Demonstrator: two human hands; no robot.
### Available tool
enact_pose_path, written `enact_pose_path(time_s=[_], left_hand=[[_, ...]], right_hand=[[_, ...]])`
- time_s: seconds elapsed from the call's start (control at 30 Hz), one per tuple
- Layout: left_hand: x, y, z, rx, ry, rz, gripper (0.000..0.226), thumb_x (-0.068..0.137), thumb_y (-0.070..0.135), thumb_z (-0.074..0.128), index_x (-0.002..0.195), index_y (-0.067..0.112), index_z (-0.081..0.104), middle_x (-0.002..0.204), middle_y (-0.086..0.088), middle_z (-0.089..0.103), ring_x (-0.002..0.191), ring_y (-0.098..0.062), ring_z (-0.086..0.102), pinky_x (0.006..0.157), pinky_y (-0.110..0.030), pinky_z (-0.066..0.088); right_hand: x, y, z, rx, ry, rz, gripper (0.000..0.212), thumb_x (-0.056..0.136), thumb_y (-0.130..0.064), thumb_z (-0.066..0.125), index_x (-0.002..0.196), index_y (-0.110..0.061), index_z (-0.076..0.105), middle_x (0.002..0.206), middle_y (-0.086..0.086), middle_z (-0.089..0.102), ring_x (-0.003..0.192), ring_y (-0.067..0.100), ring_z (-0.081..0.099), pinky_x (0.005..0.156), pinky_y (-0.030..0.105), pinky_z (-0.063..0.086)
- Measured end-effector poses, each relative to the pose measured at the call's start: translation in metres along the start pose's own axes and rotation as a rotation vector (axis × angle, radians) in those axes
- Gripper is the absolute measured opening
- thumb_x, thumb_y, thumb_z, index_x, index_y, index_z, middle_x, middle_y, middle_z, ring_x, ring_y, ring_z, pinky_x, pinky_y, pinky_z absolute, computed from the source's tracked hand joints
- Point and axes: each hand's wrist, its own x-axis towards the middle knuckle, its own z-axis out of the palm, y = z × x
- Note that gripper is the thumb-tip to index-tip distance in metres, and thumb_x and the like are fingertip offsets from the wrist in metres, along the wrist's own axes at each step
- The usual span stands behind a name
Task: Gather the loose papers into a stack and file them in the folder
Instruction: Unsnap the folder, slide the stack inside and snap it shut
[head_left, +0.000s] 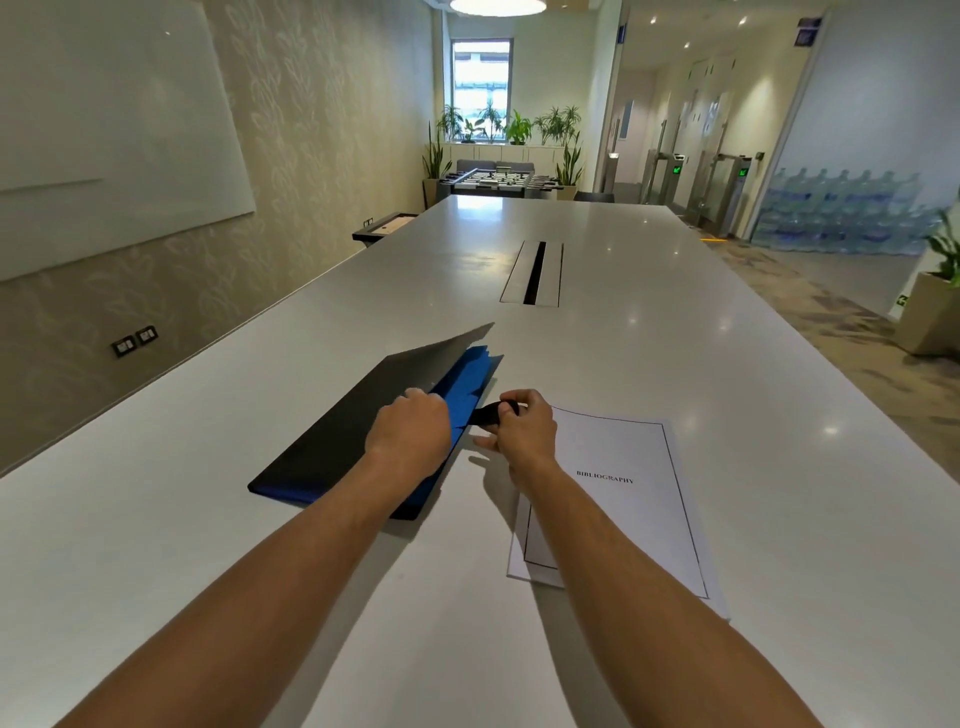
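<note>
The fingers (511, 408) of the right hand (524, 431) curl shut around a black strap (485, 414) that runs out from the open edge of the folder (337, 441), apparently its closure band, drawn toward the right to free the cover. The left hand (410, 434) rests on the black cover with its fingers (434, 397) hooked over the cover's right edge, closed on that edge and lifting it, so that the blue inner pockets (470, 382) show beneath; the far corner of the cover stands raised off the counter (675, 338). This arrangement suggests that one hand steadies and opens the folder while the other clears the strap.

The papers (623, 493) lie just right of the folder, already squared into a stack, the top sheet bearing a ruled border and the heading "BIBLIOGRAPHY"; the right forearm crosses their near left corner. They are not yet filed, and their nearness to the open edge would shorten the transfer.

The counter is a long, glossy white conference surface with a cable hatch (534, 273) at its centre. A whiteboard (104, 130) hangs on the patterned left wall; potted plants (514, 127) stand below a far window, a table-football game (496, 179) before them, and stacked water bottles (841, 208) show behind glass at right.
</note>
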Motion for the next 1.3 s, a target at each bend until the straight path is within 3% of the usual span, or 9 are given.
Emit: enact_pose_path(time_s=[0.07, 0.23, 0.57, 0.97, 1.07, 1.3], left_hand=[[0.001, -0.002, -0.007, -0.049, 0.026, -0.043, 0.038, 0.095, 0.026, 0.046, 0.124, 0.000, 0.046, 0.120, -0.017, 0.053, 0.102, -0.029, 0.059, 0.073, -0.032, 0.041], [0.000, -0.006, -0.011, 0.042, 0.027, -0.119, 0.085, 0.079, 0.067, 0.058, 0.129, 0.001, 0.037, 0.120, -0.014, 0.046, 0.097, -0.025, 0.060, 0.072, -0.032, 0.047], [-0.002, -0.013, -0.020, 0.024, -0.002, -0.155, 0.102, 0.068, 0.076, 0.060, 0.136, 0.005, 0.032, 0.129, -0.013, 0.039, 0.100, -0.026, 0.059, 0.072, -0.033, 0.046], [-0.007, -0.021, -0.029, 0.043, -0.024, -0.155, 0.104, 0.065, 0.069, 0.069, 0.137, 0.006, 0.028, 0.132, -0.012, 0.038, 0.102, -0.028, 0.060, 0.075, -0.036, 0.047], [-0.010, -0.017, -0.027, 0.057, -0.025, -0.142, 0.087, 0.073, 0.054, 0.070, 0.133, 0.005, 0.031, 0.127, -0.011, 0.038, 0.095, -0.025, 0.059, 0.067, -0.033, 0.040], [-0.014, -0.015, -0.032, 0.005, -0.041, -0.084, 0.053, 0.084, 0.022, 0.061, 0.128, 0.005, 0.037, 0.126, -0.013, 0.042, 0.097, -0.028, 0.057, 0.068, -0.032, 0.036]], right_hand=[[-0.001, -0.002, -0.001, 0.022, -0.007, -0.008, 0.014, 0.097, -0.004, 0.048, 0.107, -0.012, 0.054, 0.119, 0.018, 0.060, 0.100, 0.032, 0.068, 0.067, 0.042, 0.062], [-0.007, -0.008, -0.002, 0.039, -0.022, -0.043, 0.013, 0.098, -0.004, 0.047, 0.106, -0.012, 0.053, 0.117, 0.017, 0.062, 0.098, 0.031, 0.069, 0.068, 0.041, 0.062], [-0.013, -0.010, -0.008, 0.055, -0.032, -0.053, 0.013, 0.098, -0.004, 0.047, 0.106, -0.014, 0.053, 0.117, 0.017, 0.063, 0.098, 0.030, 0.069, 0.068, 0.041, 0.062], [-0.016, -0.016, -0.009, 0.074, -0.063, -0.079, 0.013, 0.098, -0.005, 0.047, 0.103, -0.016, 0.054, 0.109, 0.012, 0.063, 0.091, 0.026, 0.071, 0.062, 0.033, 0.062], [-0.018, -0.018, -0.007, 0.073, -0.065, -0.088, 0.014, 0.098, -0.005, 0.047, 0.104, -0.015, 0.054, 0.109, 0.012, 0.063, 0.092, 0.026, 0.071, 0.064, 0.036, 0.062], [-0.017, -0.022, -0.011, 0.058, -0.093, -0.087, 0.015, 0.099, -0.004, 0.045, 0.106, -0.015, 0.053, 0.114, 0.014, 0.064, 0.093, 0.026, 0.071, 0.066, 0.039, 0.062]])
